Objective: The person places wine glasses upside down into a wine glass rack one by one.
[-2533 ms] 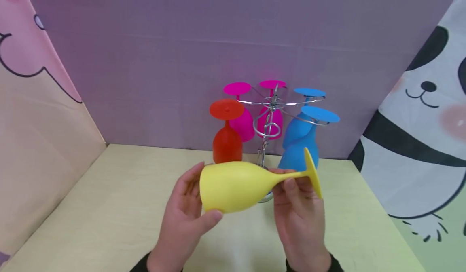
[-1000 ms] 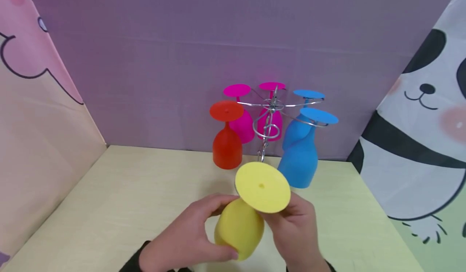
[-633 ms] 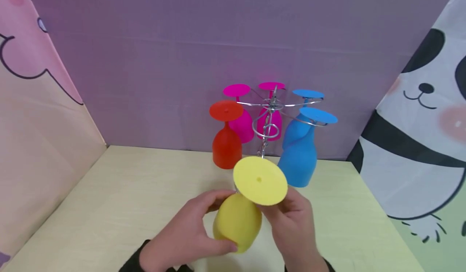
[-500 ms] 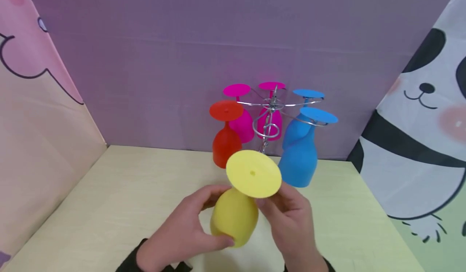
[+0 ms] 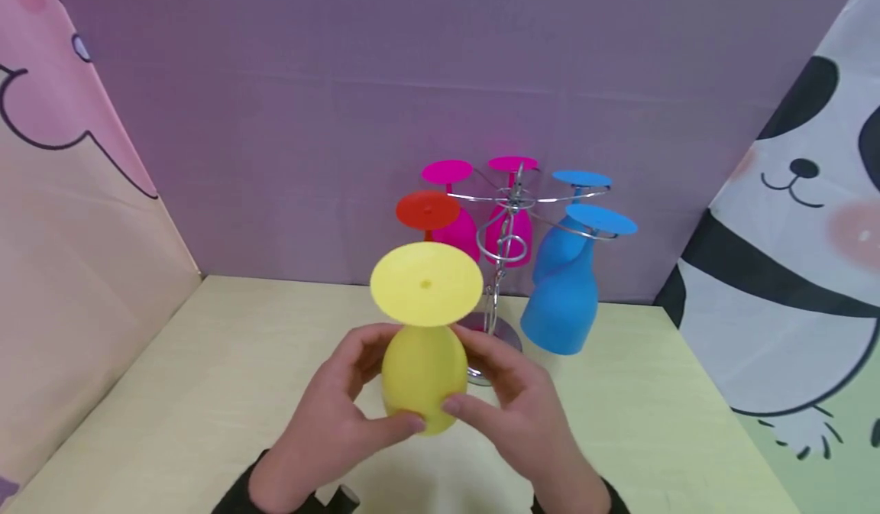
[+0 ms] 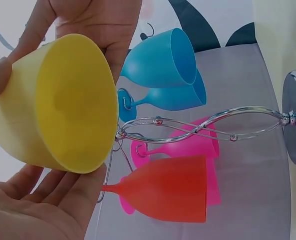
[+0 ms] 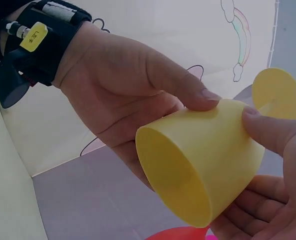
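Observation:
A yellow goblet is held upside down above the table, its foot on top and tilted toward the head camera. My left hand grips the bowl from the left, thumb on the near side. From the right, my right hand grips the same bowl, its thumb near the left one. The left wrist view looks into the bowl's open mouth. Just behind stands a silver wire rack with goblets hanging foot-up: a red goblet, two blue goblets and two pink goblets. The yellow goblet partly hides the red one.
The rack's round base rests on the pale wooden table. A purple cloth wall rises behind it, with printed cloth at both sides. A black wrist-camera strap is on my left wrist.
The yellow goblet, first lying sideways, has turned foot-up and moved left and slightly up in the head view. My right hand has shifted from the stem to the bowl. The rack stays put.

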Action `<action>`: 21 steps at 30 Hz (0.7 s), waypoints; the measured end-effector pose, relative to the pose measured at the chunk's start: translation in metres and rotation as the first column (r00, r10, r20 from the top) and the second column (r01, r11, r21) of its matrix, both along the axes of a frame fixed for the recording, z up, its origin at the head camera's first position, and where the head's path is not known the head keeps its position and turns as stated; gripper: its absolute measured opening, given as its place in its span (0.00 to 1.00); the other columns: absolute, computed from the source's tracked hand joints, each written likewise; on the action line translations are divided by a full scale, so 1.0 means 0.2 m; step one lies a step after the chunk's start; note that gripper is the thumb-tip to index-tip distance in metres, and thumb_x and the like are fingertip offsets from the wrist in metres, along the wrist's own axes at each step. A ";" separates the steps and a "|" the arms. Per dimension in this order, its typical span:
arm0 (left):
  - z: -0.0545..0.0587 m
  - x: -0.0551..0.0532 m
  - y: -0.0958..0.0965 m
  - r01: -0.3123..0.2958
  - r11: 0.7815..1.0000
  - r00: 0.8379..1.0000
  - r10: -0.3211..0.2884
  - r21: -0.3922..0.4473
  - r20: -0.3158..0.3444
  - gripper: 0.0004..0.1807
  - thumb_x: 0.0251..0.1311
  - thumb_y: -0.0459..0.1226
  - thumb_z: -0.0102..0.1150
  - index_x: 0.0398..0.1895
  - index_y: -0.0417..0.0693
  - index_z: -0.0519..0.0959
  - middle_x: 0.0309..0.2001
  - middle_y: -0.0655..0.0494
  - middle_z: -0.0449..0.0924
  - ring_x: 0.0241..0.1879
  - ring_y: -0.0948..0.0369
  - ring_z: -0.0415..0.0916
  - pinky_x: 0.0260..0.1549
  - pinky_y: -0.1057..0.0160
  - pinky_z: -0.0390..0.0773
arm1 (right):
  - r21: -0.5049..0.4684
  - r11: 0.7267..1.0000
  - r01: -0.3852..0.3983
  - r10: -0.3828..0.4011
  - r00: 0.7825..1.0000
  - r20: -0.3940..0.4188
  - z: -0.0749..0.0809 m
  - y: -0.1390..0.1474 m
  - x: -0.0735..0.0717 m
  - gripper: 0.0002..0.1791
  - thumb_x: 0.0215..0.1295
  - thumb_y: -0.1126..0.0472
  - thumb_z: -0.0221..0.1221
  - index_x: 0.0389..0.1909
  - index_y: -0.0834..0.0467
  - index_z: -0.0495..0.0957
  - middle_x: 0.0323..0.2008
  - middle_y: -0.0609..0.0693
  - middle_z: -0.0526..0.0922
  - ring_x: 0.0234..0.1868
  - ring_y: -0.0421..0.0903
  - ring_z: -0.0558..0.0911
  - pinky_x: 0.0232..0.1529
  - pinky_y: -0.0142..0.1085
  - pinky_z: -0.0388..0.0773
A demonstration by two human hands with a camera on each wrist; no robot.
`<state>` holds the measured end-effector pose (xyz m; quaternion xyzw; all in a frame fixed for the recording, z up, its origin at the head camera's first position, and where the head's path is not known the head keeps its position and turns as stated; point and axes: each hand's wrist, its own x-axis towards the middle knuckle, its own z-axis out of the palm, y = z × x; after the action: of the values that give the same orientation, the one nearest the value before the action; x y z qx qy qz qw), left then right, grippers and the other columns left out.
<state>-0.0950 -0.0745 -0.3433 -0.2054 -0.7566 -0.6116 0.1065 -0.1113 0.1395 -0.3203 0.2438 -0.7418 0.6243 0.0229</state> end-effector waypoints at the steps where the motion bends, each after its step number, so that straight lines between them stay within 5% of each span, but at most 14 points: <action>1: 0.00 0.00 0.00 -0.001 1.000 1.000 0.001 0.003 -0.007 0.39 0.49 0.42 0.75 0.64 0.61 0.66 0.61 0.65 0.71 0.56 0.63 0.73 0.56 0.52 0.76 | 0.006 1.000 0.010 -0.010 1.000 0.011 0.00 0.00 0.00 0.30 0.59 0.61 0.68 0.63 0.46 0.74 0.58 0.43 0.78 0.58 0.44 0.77 0.58 0.41 0.76; 6: 0.00 -0.02 0.01 -0.026 1.000 0.997 0.026 -0.001 -0.072 0.38 0.48 0.42 0.75 0.65 0.65 0.69 0.60 0.65 0.71 0.57 0.62 0.71 0.57 0.56 0.76 | 0.039 0.998 0.040 -0.041 0.999 0.017 0.00 0.00 -0.01 0.29 0.58 0.58 0.68 0.62 0.46 0.75 0.58 0.42 0.78 0.56 0.44 0.78 0.57 0.40 0.77; 14: 0.00 -0.03 0.01 -0.072 0.997 0.996 0.071 -0.014 -0.051 0.34 0.54 0.43 0.71 0.64 0.61 0.70 0.60 0.67 0.73 0.58 0.66 0.72 0.57 0.56 0.76 | 0.039 0.998 0.048 -0.048 0.999 0.005 -0.02 0.01 -0.04 0.30 0.58 0.60 0.68 0.63 0.51 0.74 0.58 0.44 0.78 0.55 0.45 0.78 0.56 0.39 0.77; 21: 0.00 -0.03 0.01 -0.075 0.997 0.995 0.075 0.017 -0.060 0.32 0.54 0.41 0.71 0.63 0.61 0.72 0.60 0.67 0.75 0.59 0.65 0.73 0.58 0.55 0.75 | 0.050 0.998 0.045 -0.044 0.999 -0.013 -0.02 0.00 -0.04 0.32 0.56 0.58 0.70 0.63 0.45 0.74 0.58 0.42 0.78 0.56 0.44 0.77 0.56 0.40 0.77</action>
<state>-0.1016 -0.0717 -0.3434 -0.1945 -0.7558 -0.6061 0.1537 -0.1193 0.1405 -0.3237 0.2316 -0.7625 0.6031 0.0351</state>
